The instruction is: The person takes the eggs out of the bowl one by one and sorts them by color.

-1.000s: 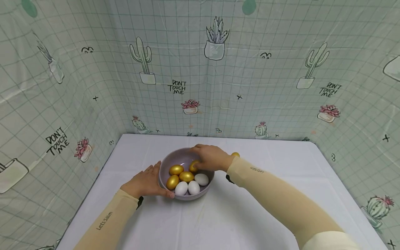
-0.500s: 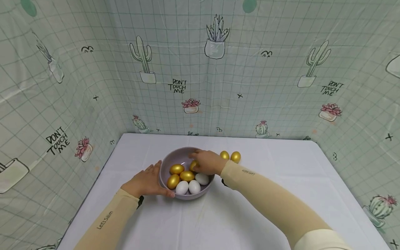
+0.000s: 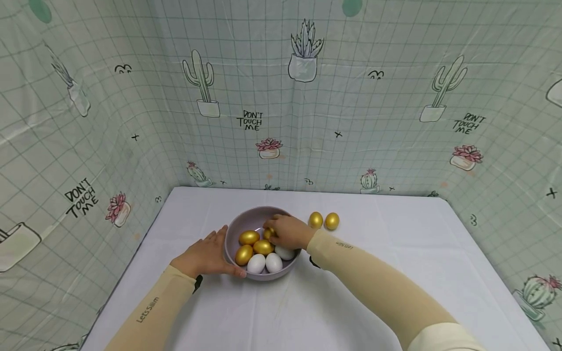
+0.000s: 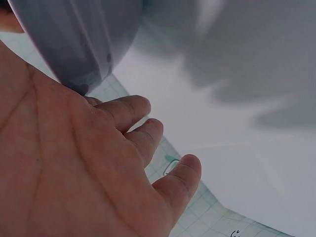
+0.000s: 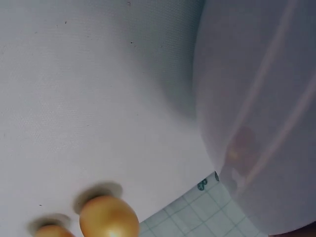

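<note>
R grip [image 3: 290,232] is pinching the far-right gold egg [image 3: 268,234] in the bowl [image 3: 237,228], which is prob. feeling light, stiff & slippery, so best held round its middle, while L grip [image 3: 210,254], spread, is resting on the bowl's left side.

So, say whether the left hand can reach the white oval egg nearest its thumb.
Likely yes: the left hand rests against the round mauve bowl, and that white oval egg lies just inside, uncovered, clear of the right hand.
</note>
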Demonstrator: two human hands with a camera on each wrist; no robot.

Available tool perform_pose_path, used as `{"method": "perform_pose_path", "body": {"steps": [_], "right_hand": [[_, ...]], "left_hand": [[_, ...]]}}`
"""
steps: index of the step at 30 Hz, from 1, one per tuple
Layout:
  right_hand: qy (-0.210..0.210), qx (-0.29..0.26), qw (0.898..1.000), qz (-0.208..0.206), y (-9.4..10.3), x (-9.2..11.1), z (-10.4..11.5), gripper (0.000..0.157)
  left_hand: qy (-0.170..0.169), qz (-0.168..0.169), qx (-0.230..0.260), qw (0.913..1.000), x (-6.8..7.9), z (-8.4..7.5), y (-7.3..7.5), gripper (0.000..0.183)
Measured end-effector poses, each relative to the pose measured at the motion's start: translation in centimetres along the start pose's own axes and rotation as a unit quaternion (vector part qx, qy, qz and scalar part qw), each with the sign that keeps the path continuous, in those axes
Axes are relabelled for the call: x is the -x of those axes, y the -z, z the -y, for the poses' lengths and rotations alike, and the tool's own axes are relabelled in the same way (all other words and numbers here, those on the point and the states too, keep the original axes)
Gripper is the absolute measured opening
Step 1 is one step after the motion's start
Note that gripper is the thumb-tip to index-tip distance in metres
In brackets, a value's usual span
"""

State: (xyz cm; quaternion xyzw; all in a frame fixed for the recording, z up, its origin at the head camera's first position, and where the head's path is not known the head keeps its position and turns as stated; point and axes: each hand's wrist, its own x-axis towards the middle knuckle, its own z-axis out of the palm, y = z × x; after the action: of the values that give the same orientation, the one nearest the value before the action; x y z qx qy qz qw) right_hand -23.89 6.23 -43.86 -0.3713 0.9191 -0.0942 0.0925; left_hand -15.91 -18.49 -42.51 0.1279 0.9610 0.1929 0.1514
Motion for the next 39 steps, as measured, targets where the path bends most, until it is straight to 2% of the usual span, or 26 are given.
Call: {"method": "perform_pose_path", "body": {"steps": [11,18,28,39], "right_hand": [[0.01,-0.013,1.0,-0.015,-0.47,-0.23,-0.36,0.033],[0.008,0.011,1.0,-0.006,-0.38,-0.46,-0.29,0.034],[0.003,0.017,1.0,0.0,-0.15,-0.61,0.1,0.042],[0.005,0.015,1.0,-0.001,-0.58,-1.01,-0.18,0.042]], "left_hand": [[0.003,-0.002,-0.005,1.0,0.03,-0.07,0.02,0.143],[0.001,-0.004,-0.011,0.9999,-0.09,0.02,-0.05,0.142],[-0.004,-0.005,-0.012,0.9999,-0.05,0.06,0.01,0.141],[0.0,-0.006,-0.009,0.9999,-0.03,0.12,-0.02,0.143]]}}
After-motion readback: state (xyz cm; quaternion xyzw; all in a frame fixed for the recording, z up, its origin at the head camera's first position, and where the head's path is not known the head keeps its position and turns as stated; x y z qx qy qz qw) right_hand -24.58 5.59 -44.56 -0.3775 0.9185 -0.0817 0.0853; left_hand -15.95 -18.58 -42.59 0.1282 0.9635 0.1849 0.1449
